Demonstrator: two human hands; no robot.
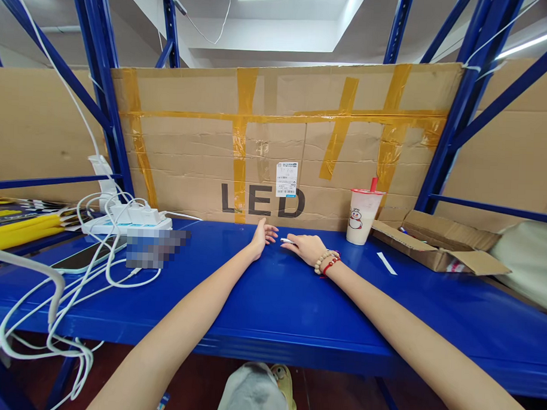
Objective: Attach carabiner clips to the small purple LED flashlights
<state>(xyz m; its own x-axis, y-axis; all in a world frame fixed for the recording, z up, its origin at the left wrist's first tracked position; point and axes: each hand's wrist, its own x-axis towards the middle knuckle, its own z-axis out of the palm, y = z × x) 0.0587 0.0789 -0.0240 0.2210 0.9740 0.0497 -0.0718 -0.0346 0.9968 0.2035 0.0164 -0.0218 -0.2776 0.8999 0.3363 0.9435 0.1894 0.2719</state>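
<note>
Left of the cup (363, 217), the right hand (308, 248) has a pinching grip on a slim white stick (287, 241), possibly a pen, leaving its tip free; farther left, the left hand (263, 236) holds nothing, fingers loosely spread, giving the stick room.

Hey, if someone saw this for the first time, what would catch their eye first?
Probably the cardboard marked LED behind the blue shelf. Next, the left hand, open, and the right hand, holding a slim white stick, mid-shelf. Then the red-strawed cup right of them and the tangled white cables at left.
</note>
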